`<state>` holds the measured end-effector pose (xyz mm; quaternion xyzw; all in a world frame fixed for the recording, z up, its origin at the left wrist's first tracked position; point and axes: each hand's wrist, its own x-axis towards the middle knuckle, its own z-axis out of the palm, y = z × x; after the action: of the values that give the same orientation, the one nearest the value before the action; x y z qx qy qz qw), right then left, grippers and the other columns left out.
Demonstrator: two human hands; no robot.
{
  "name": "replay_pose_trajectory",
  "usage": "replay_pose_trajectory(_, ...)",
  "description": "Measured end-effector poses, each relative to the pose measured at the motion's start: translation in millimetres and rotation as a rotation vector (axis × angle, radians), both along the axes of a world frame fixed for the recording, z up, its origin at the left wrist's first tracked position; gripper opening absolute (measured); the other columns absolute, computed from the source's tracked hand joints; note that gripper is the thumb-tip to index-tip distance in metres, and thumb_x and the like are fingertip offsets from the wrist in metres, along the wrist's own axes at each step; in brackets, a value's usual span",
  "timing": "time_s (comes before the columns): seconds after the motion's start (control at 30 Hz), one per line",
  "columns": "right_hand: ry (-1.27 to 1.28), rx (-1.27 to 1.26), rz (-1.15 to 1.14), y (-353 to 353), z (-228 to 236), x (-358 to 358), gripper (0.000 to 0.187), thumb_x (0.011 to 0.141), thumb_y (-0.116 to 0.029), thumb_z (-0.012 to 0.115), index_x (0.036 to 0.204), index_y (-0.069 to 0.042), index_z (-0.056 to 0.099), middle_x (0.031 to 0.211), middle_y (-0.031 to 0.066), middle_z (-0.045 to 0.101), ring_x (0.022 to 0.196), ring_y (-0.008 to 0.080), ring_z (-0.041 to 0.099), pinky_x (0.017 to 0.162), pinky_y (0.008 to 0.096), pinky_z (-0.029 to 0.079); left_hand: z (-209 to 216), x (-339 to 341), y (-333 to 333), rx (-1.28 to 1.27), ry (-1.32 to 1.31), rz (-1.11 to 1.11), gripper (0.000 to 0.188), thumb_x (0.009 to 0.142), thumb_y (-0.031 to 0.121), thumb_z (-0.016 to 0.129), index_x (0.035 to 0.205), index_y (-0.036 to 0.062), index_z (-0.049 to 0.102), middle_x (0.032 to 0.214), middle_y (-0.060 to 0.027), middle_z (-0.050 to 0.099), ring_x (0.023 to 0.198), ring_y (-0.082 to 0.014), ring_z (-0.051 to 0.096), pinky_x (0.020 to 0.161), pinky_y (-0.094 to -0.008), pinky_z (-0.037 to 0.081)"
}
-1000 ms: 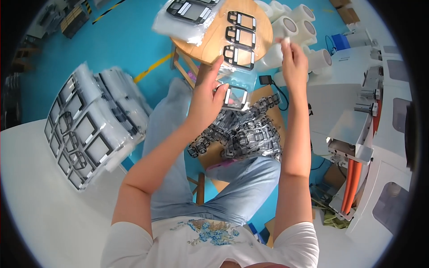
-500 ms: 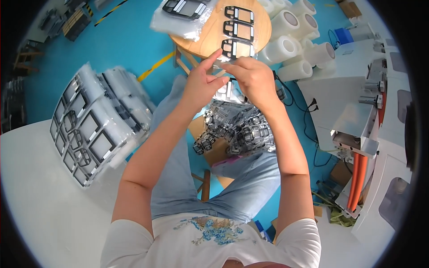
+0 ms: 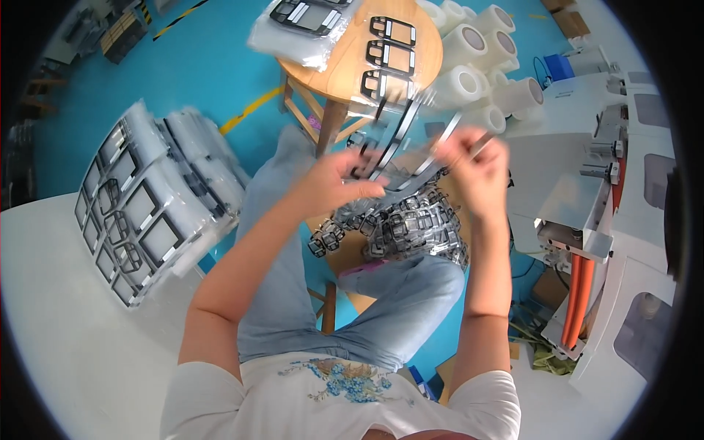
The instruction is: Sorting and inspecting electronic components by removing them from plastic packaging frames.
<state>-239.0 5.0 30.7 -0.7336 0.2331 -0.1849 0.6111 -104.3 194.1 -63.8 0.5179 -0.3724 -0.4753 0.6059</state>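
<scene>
Between my two hands a clear plastic sheet with black frame shapes and pale strips (image 3: 400, 139) is tilted up and smeared by motion. My left hand (image 3: 334, 182) is closed on its left edge, with the thumb lying across the near side. At the right edge, my right hand (image 3: 477, 165) pinches the sheet; its fingers are blurred. Beyond it, another sheet with black frames (image 3: 392, 57) lies on the round wooden stool (image 3: 341, 77). Below my hands sits a heap of clear film with small black frames (image 3: 418, 227).
A stack of clear film sheets with black frames (image 3: 132, 213) rests on the white table (image 3: 44, 279) at left. More bagged sheets (image 3: 297, 33) lie on the stool's far left. Rolls of clear film (image 3: 469, 44) stand at far right, beside a white machine (image 3: 587, 125) with orange tubing (image 3: 579, 301).
My hands have moved apart, the right one going right and down. The sheet, mostly under my hands before, is now lifted and spread between them.
</scene>
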Motion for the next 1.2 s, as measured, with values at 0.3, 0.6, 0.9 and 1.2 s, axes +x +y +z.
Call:
replay_pose_trajectory(0.3, 0.224, -0.570, -0.220, -133.6, -53.8, 135.3, 0.036, 0.090, -0.037, 0.071, 0.100, -0.003, 0.069, 0.072, -0.0062, 0.051, 0.065, 0.0039, 0.043, 0.056, 0.0242, 0.034, -4.2, -0.8, -32.0, -0.018, -0.018, 0.452, 0.071, 0.094, -0.006, 0.055, 0.155, 0.0069, 0.020, 0.094, -0.0097, 0.069, 0.081, -0.0087, 0.065, 0.066, -0.0218, 0.052)
replay_pose_trajectory(0.6, -0.012, -0.791, 0.089, -20.8, -36.2, 40.0, 0.024, 0.085, 0.001, 0.067, 0.108, -0.005, 0.073, 0.084, 0.0103, 0.061, 0.075, 0.0227, 0.061, 0.069, 0.0335, 0.049, -6.0, 21.8, -28.5, 0.077, -0.022, 0.393, 0.071, 0.091, 0.000, 0.064, 0.154, 0.0114, 0.032, 0.078, -0.0032, 0.070, 0.069, -0.0036, 0.059, 0.063, -0.0213, 0.049)
replay_pose_trajectory(0.9, -0.066, -1.151, 0.275, 0.8, -41.1, 59.5, 0.026, 0.064, -0.003, 0.065, 0.089, -0.009, 0.072, 0.076, 0.0069, 0.058, 0.076, 0.0268, 0.062, 0.062, 0.0388, 0.049, 0.8, 22.8, -34.4, 0.127, 0.013, 0.371, 0.072, 0.084, 0.005, 0.071, 0.149, 0.0110, 0.042, 0.072, -0.0028, 0.070, 0.070, -0.0016, 0.055, 0.066, -0.0204, 0.044)
replay_pose_trajectory(1.2, 0.401, -0.651, -0.103, 1.0, -16.9, -23.9, 0.018, 0.092, -0.011, 0.062, 0.106, -0.001, 0.060, 0.087, 0.0076, 0.065, 0.071, 0.0210, 0.060, 0.062, 0.0318, 0.043, 26.5, 13.0, -18.4, 0.136, 0.024, 0.432, 0.071, 0.087, 0.003, 0.066, 0.151, 0.0072, 0.036, 0.076, -0.0082, 0.072, 0.076, -0.0057, 0.064, 0.069, -0.0218, 0.049)
